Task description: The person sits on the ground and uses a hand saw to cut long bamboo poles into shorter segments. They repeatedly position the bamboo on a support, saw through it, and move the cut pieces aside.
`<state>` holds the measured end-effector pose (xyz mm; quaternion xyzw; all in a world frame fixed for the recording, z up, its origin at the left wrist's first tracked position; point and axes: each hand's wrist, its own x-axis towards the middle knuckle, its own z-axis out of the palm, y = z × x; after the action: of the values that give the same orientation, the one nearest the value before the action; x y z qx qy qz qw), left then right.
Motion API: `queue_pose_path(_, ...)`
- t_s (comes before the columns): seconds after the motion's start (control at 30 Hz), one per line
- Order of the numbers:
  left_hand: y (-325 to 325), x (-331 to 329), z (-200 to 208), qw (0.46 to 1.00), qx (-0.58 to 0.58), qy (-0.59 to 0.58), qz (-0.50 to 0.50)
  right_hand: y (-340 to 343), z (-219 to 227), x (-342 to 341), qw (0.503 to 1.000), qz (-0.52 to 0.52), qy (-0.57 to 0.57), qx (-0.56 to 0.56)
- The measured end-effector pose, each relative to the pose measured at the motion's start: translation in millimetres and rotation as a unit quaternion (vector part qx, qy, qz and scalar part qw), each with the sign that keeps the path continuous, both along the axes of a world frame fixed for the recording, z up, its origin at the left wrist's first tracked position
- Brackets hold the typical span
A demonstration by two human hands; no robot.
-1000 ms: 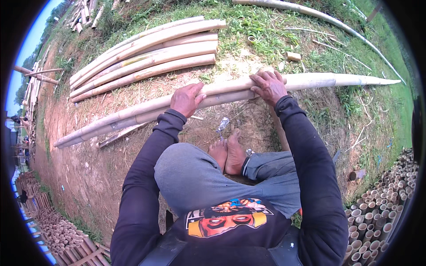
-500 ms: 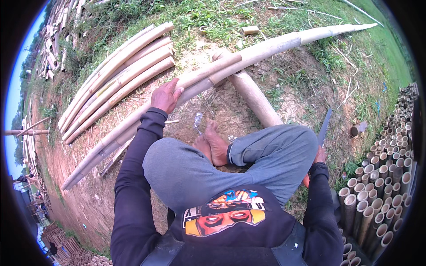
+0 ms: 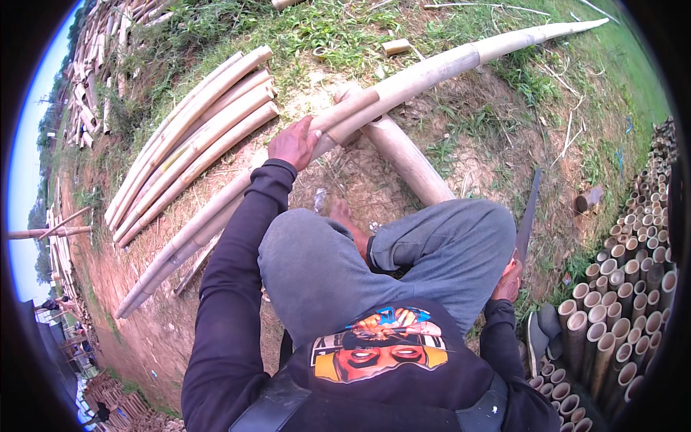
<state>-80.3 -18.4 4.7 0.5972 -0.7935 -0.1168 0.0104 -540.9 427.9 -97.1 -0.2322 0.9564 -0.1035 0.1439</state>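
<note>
My left hand (image 3: 294, 144) is closed over a bamboo pole (image 3: 216, 205), close to that pole's cut end. Tight against it lies a longer, paler bamboo pole (image 3: 432, 68), which tapers away to the far right. Both rest across a thick bamboo piece (image 3: 409, 160) slanting down toward my right knee. Beside that knee, my right hand (image 3: 509, 279) grips the reddish-orange handle of a handsaw (image 3: 530, 219). The saw's dark blade points away from me, apart from the poles.
A group of cut bamboo poles (image 3: 194, 147) lies on the ground at left. Upright bamboo tubes (image 3: 604, 317) stand packed at right, beside a grey shoe (image 3: 537, 342). Short offcuts (image 3: 396, 47) and a bamboo stub (image 3: 589, 198) lie beyond.
My left hand has shifted right along the poles, nearer the shorter one's cut end. My right hand has come back toward me with the saw and shows more fully.
</note>
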Motion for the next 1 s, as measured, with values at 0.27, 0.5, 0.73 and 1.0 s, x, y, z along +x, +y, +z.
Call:
queue_pose_path(0.27, -1, -3, -1, 1.0, -0.017, 0.011, 0.009, -50, 62, -29, 0.978, 0.032, 0.04, -0.202)
queue_pose_path(0.5, -1, -5, 4, 1.0, -0.012, -0.002, 0.018, -33, 133, -31, 0.967, 0.102, -0.073, -0.22)
queue_pose_path(0.73, -4, -6, 6, 1.0, 0.021, 0.009, 0.018, -96, 208, -4, 0.901, 0.265, -0.011, -0.342)
queue_pose_path(1.0, 0, -10, 11, 0.999, 0.013, 0.006, 0.042, -285, 144, 91, 0.815, 0.39, -0.18, -0.389)
